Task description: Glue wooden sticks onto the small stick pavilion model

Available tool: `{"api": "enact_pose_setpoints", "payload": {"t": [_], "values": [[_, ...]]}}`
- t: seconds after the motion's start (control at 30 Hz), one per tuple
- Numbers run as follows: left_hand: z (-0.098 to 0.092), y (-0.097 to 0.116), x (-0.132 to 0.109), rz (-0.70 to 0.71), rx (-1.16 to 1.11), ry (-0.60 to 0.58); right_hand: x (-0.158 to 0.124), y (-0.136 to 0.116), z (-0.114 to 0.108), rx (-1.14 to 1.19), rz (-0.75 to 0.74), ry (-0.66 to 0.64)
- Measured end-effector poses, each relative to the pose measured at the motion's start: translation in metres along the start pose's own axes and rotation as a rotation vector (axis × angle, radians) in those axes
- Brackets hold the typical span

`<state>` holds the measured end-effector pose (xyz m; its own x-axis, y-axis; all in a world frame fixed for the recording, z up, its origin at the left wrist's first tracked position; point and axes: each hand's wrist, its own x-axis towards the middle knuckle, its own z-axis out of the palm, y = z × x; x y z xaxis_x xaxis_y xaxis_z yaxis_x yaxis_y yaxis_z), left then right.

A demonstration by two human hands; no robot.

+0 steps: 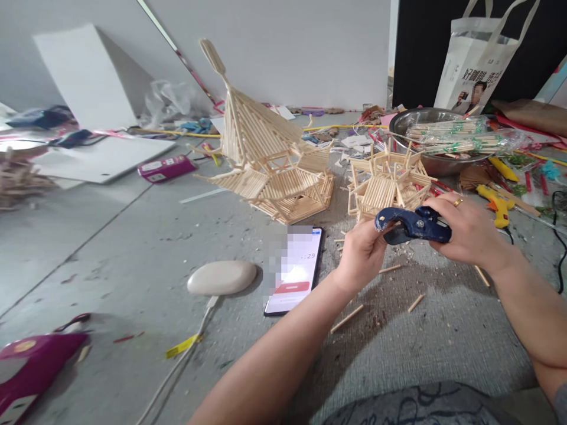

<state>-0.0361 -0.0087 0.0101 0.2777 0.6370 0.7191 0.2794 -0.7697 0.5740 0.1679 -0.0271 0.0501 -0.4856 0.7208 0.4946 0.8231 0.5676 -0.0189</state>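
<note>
My right hand (467,231) is wrapped round a dark blue cutter tool (414,225), with a ring on one finger. My left hand (361,255) is closed at the tool's jaw end, pinching something too small to make out. Both hands hover above a grey mat (425,330) strewn with short wooden stick pieces (346,319). Just beyond the hands stands a small open frame of sticks (387,183). Further left stands a tall stick-built pagoda model (266,153).
A phone (295,268) lies lit beside a smooth oval stone (221,277). A metal bowl (427,124) holds bagged sticks. A yellow glue gun (498,206) lies right. Magenta boxes (166,168), white boards (104,156), a white bag (481,59) and scraps surround the floor.
</note>
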Motion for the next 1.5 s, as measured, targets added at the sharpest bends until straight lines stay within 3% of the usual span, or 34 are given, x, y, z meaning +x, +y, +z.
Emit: {"api": "enact_pose_setpoints", "payload": {"t": [1.5], "values": [[0.0023, 0.0025, -0.0006, -0.085, -0.074, 0.013, -0.0047, -0.0063, 0.0041, -0.065, 0.126, -0.084]]}}
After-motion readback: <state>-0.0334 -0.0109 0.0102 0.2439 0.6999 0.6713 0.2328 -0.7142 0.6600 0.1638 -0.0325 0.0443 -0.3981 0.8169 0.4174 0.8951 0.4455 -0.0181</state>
